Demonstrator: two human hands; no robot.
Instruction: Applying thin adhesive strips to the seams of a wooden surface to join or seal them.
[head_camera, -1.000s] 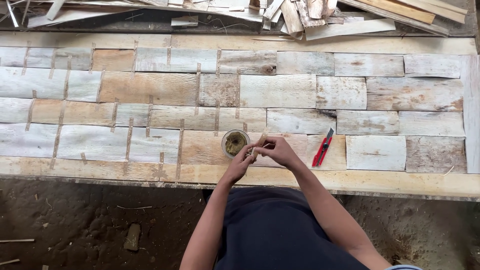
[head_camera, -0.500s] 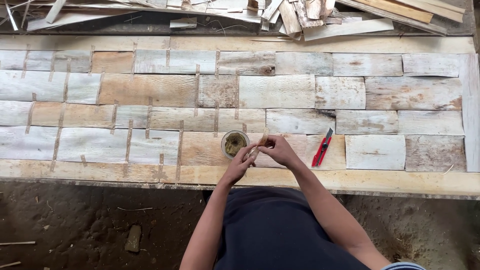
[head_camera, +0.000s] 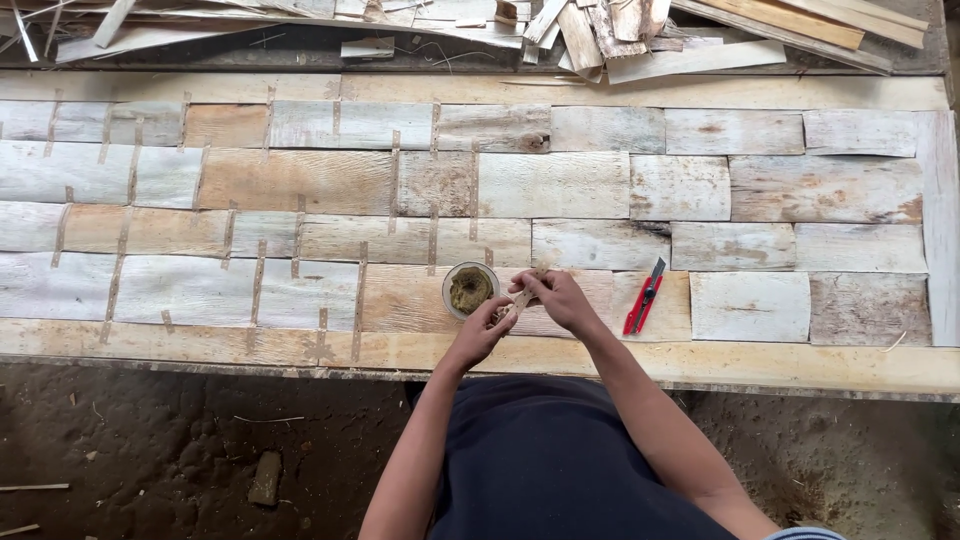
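While both hands are meeting over the near edge of the table (head_camera: 700, 365), the right hand (head_camera: 562, 300) is pinching the upper end of a thin wooden strip (head_camera: 522, 295), fingers closed around it, and the left hand (head_camera: 482, 335) is gripping the strip's lower end with its fingers curled tight. The strip is slanting between them, upper end toward the right hand, lower end toward the left. Compared with the picture half a second back, the hands are sitting in nearly the same spot and keeping the same pinching hold; I cannot tell any clear shift in the strip.

Just beyond the left hand, a small round tin (head_camera: 470, 290) is standing on the table, holding a greenish-brown paste, and it is sitting where it was before. To the right of the right hand, near but not touching, a red utility knife (head_camera: 643, 298) is lying at a slant, unmoved.

Under and beyond the hands, a panel of pale weathered wooden pieces (head_camera: 590, 185) is lying in brick-like rows across the table, with narrow strips crossing the joints off to the left. Farther away, past the panel, a heap of wood offcuts (head_camera: 620, 30) is lying loose. Nearest the person, below the table edge, bare dirt ground (head_camera: 180, 450) is showing.
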